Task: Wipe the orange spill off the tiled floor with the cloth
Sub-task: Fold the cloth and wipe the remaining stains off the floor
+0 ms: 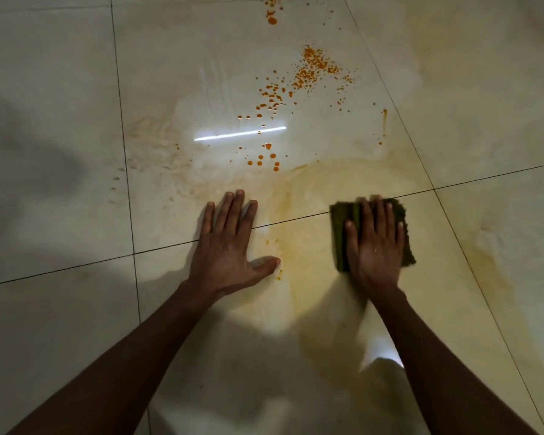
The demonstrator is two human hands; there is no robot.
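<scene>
A: Where was the green cloth?
B: Flat under the right hand, which pressed it with straight fingers; its middle was hidden.
A: The orange spill?
B: Droplets well beyond both hands' fingertips, with a yellowish smear between them.
A: The left hand?
B: Released, spread flat on the tiled floor. No writing showed.

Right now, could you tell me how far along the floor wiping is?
Partly done. Around the cloth the tiled floor shows only a pale yellowish smear. The right hand presses the cloth flat; the left hand rests on bare tile. Beyond both hands, orange droplets remain unwiped.
</scene>
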